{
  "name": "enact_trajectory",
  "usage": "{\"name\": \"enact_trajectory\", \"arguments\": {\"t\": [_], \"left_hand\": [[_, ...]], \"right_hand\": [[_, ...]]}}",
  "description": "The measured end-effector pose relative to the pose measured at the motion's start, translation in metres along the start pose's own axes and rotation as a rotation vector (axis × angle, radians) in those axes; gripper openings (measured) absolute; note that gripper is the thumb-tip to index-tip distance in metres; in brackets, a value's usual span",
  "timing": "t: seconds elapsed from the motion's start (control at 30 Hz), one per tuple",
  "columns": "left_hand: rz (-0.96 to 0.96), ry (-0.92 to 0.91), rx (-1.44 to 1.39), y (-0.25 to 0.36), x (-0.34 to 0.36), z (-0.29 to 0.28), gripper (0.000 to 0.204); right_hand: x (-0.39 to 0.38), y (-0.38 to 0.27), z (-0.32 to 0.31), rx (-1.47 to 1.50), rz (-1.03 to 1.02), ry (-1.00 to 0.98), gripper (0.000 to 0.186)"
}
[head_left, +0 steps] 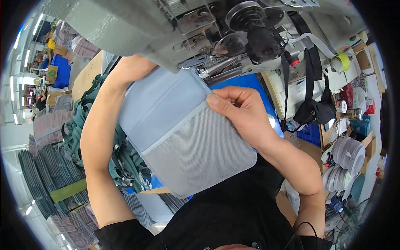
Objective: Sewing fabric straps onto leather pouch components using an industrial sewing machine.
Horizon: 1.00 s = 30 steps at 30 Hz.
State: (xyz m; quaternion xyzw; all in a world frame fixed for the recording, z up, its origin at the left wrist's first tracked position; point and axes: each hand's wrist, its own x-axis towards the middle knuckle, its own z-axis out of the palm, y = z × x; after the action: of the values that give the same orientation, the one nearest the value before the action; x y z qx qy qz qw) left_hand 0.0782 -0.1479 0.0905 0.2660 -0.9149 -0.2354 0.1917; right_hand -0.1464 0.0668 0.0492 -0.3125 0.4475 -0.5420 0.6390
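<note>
A light blue-grey fabric panel (152, 102) with a grey mesh pocket (204, 154) on its near half lies slantwise in front of me. Its far corner runs in under the head of a sewing machine (200, 62). My right hand (243, 110) pinches the panel's right edge between thumb and fingers, just where the mesh pocket's top band meets it. At the panel's far left edge is my left hand (139, 66), its fingers hidden behind the machine's grey body. A grey binding strip (195, 62) sits beside the needle area.
Dark green straps (83, 121) lie heaped left of the panel. Stacks of dark green pieces (52, 175) stand farther left. Black straps (310, 83) hang from the machine at right. White rolls of tape (349, 156) are piled at far right.
</note>
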Motion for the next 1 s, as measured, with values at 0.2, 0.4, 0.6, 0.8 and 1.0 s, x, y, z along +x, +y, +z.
{"name": "enact_trajectory", "arguments": {"t": [0.2,0.4,0.6,0.8,1.0], "left_hand": [[-0.024,0.012,0.043,-0.034,0.014,-0.005,0.036],[-0.031,-0.027,0.117,-0.036,0.029,-0.002,0.038],[-0.05,0.01,0.12,-0.006,0.038,0.007,0.039],[-0.174,0.126,0.178,0.029,0.026,0.014,0.041],[0.021,0.172,0.381,0.157,-0.096,0.048,0.066]], "right_hand": [[0.012,-0.007,0.001,0.035,-0.067,0.047,0.025],[0.009,-0.003,0.009,0.063,-0.056,0.115,0.026],[0.008,-0.008,0.011,0.093,0.007,0.12,0.025],[0.013,-0.008,0.011,0.077,0.038,0.127,0.027],[0.012,0.0,0.01,0.242,0.003,0.047,0.027]]}}
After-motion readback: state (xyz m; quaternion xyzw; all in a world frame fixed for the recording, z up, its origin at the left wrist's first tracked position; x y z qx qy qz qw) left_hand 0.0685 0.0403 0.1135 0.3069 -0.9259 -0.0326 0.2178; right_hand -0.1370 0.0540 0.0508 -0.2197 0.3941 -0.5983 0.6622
